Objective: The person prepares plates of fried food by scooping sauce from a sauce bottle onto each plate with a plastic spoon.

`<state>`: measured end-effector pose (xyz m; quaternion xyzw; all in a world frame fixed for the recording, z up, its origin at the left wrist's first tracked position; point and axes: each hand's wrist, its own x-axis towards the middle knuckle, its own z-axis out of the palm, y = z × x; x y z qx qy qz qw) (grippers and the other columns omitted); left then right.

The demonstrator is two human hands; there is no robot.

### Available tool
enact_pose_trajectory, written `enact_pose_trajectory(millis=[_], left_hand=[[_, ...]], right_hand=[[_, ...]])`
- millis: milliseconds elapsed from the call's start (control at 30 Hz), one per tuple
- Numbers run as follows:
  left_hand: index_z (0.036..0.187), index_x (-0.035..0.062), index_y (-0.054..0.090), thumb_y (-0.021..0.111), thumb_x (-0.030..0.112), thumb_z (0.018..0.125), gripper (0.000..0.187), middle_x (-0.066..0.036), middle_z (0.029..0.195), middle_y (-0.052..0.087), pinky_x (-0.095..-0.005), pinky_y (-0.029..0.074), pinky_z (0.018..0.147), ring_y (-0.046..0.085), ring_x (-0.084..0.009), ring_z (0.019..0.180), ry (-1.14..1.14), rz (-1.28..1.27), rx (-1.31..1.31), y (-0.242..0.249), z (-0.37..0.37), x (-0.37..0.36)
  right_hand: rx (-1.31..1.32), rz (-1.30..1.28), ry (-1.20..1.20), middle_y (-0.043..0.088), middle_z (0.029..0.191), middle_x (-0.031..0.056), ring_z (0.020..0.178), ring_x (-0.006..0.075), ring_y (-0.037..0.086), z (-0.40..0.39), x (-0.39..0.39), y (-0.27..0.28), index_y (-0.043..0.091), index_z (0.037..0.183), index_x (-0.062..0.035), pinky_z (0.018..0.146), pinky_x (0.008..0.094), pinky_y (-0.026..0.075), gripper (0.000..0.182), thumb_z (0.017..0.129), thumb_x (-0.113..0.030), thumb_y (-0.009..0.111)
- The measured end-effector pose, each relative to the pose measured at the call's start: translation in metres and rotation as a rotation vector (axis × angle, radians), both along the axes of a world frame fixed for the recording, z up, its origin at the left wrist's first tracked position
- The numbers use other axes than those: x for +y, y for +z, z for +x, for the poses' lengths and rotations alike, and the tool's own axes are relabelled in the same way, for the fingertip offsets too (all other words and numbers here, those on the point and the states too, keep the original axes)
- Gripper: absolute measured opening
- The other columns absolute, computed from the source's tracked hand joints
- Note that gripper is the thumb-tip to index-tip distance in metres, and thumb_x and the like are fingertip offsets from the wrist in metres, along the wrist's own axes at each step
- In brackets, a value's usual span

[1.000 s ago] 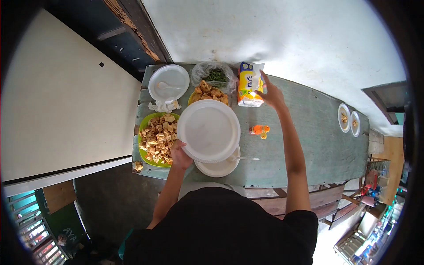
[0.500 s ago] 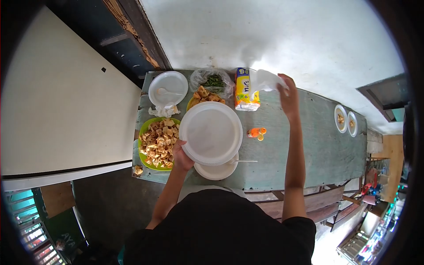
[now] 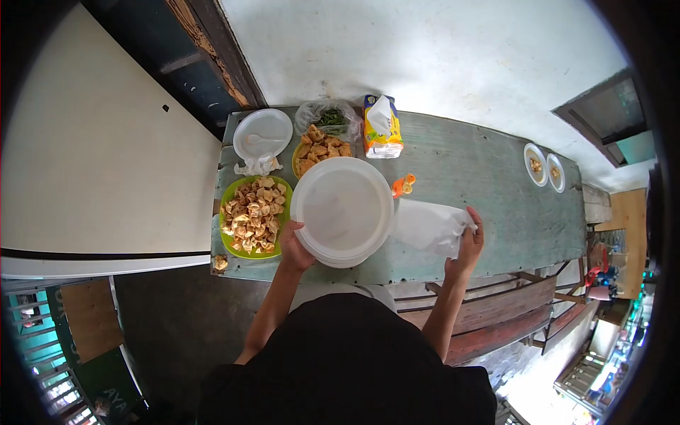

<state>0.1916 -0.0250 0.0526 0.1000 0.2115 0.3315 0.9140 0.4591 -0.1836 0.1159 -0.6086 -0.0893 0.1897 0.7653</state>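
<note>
My left hand [image 3: 295,247] grips a white foam plate [image 3: 343,205] by its left edge, thumb on the rim. To its right, my right hand [image 3: 467,245] pinches a white tissue [image 3: 429,225] at its right end; the tissue hangs spread out beside the plate. The yellow and blue tissue pack [image 3: 382,134] stands near the wall with another tissue poking from its top. Small orange-capped bottles [image 3: 404,185] sit just above the tissue. Left of the plate is a green plate [image 3: 226,241] heaped with folded fried snacks [image 3: 253,214].
Behind the held plate lie fried tofu-like pieces [image 3: 320,147] and a plastic bag with green chillies [image 3: 331,119]. A white plate with a spoon [image 3: 263,134] and crumpled tissue [image 3: 257,166] are at the back left. Two food plates [image 3: 536,165] rest far right; a wooden bench [image 3: 496,312] runs along the front.
My right hand has drawn the tissue away from the pack, down and toward me, beside the plate. A fresh tissue now sticks up from the pack. My left hand still holds the plate.
</note>
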Motion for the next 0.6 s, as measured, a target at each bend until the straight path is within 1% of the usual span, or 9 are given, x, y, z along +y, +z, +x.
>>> enact_pose_trajectory(millis=[33, 100, 167, 233, 267, 433, 467, 500, 600], left_hand=[[0.131, -0.0001, 0.035, 0.043, 0.024, 0.075, 0.061, -0.017, 0.128, 0.045, -0.0464, 0.035, 0.101, 0.045, -0.0328, 0.117, -0.005, 0.004, 0.001, 0.001, -0.001, -0.004], [0.137, 0.0025, 0.027, 0.039, 0.032, 0.080, 0.065, -0.020, 0.135, 0.037, -0.0528, 0.031, 0.102, 0.038, -0.0369, 0.123, -0.001, 0.061, 0.079, 0.002, 0.001, -0.010], [0.137, 0.0028, 0.026, 0.038, 0.034, 0.082, 0.064, -0.020, 0.137, 0.036, -0.0539, 0.031, 0.102, 0.037, -0.0371, 0.124, -0.008, 0.030, 0.022, 0.006, 0.001, -0.013], [0.138, 0.0031, 0.024, 0.036, 0.035, 0.084, 0.064, -0.020, 0.138, 0.034, -0.0550, 0.031, 0.101, 0.036, -0.0373, 0.125, -0.005, -0.001, -0.035, 0.015, 0.001, -0.016], [0.138, 0.0034, 0.023, 0.036, 0.035, 0.085, 0.063, -0.020, 0.138, 0.033, -0.0561, 0.031, 0.101, 0.035, -0.0377, 0.126, -0.031, 0.019, -0.064, 0.020, 0.000, -0.017], [0.139, 0.0033, 0.022, 0.035, 0.034, 0.087, 0.061, -0.020, 0.138, 0.033, -0.0564, 0.032, 0.100, 0.036, -0.0370, 0.125, -0.100, 0.048, -0.004, 0.022, -0.002, -0.022], [0.137, 0.0016, 0.025, 0.037, 0.032, 0.088, 0.059, -0.019, 0.135, 0.038, -0.0513, 0.034, 0.100, 0.040, -0.0353, 0.123, -0.087, 0.051, 0.038, 0.018, -0.002, -0.023], [0.134, -0.0001, 0.029, 0.039, 0.030, 0.088, 0.056, -0.019, 0.132, 0.042, -0.0463, 0.036, 0.100, 0.044, -0.0336, 0.120, -0.073, 0.053, 0.081, 0.018, -0.002, -0.023], [0.134, 0.0008, 0.030, 0.042, 0.025, 0.089, 0.052, -0.018, 0.130, 0.044, -0.0447, 0.038, 0.099, 0.045, -0.0313, 0.119, 0.012, 0.060, 0.232, 0.019, -0.011, -0.017]], right_hand=[[0.047, 0.002, -0.047, 0.060, 0.088, 0.0085, 0.077, 0.0170, 0.059, -0.005, -0.003, 0.004, 0.058, 0.100, -0.0012, 0.067, 0.0273, 0.049, 0.024, 0.087, -0.014, 0.043], [0.009, 0.028, -0.018, 0.060, 0.088, 0.0083, 0.077, 0.0172, 0.059, 0.002, -0.013, -0.008, 0.058, 0.099, -0.0018, 0.067, 0.0275, 0.049, 0.027, 0.087, -0.019, 0.042], [-0.029, 0.052, 0.014, 0.060, 0.087, 0.0080, 0.077, 0.0175, 0.058, 0.007, -0.021, -0.018, 0.059, 0.098, -0.0025, 0.067, 0.0277, 0.049, 0.029, 0.088, -0.024, 0.041], [0.176, -0.027, 0.033, 0.061, 0.089, 0.0086, 0.079, 0.0186, 0.060, 0.004, -0.011, -0.013, 0.058, 0.103, -0.0018, 0.068, 0.0300, 0.049, 0.034, 0.087, -0.029, 0.045], [0.175, -0.022, 0.037, 0.061, 0.089, 0.0086, 0.079, 0.0186, 0.060, 0.000, -0.008, -0.015, 0.058, 0.103, -0.0018, 0.068, 0.0300, 0.049, 0.034, 0.087, -0.029, 0.045], [0.179, 0.083, 0.172, 0.060, 0.092, 0.0091, 0.083, 0.0180, 0.060, -0.037, 0.009, -0.017, 0.053, 0.110, 0.0000, 0.072, 0.0296, 0.049, 0.033, 0.083, -0.019, 0.056], [0.226, 0.156, 0.179, 0.060, 0.095, 0.0097, 0.085, 0.0182, 0.060, -0.038, 0.008, -0.019, 0.051, 0.113, 0.0001, 0.075, 0.0293, 0.049, 0.036, 0.080, -0.011, 0.059], [0.228, 0.155, 0.182, 0.060, 0.095, 0.0097, 0.085, 0.0182, 0.060, -0.038, 0.008, -0.020, 0.051, 0.113, 0.0001, 0.075, 0.0293, 0.049, 0.036, 0.080, -0.011, 0.059], [0.202, 0.199, 0.096, 0.060, 0.093, 0.0097, 0.082, 0.0164, 0.060, -0.034, 0.003, -0.023, 0.048, 0.113, 0.0033, 0.072, 0.0270, 0.049, 0.034, 0.082, -0.009, 0.056]])
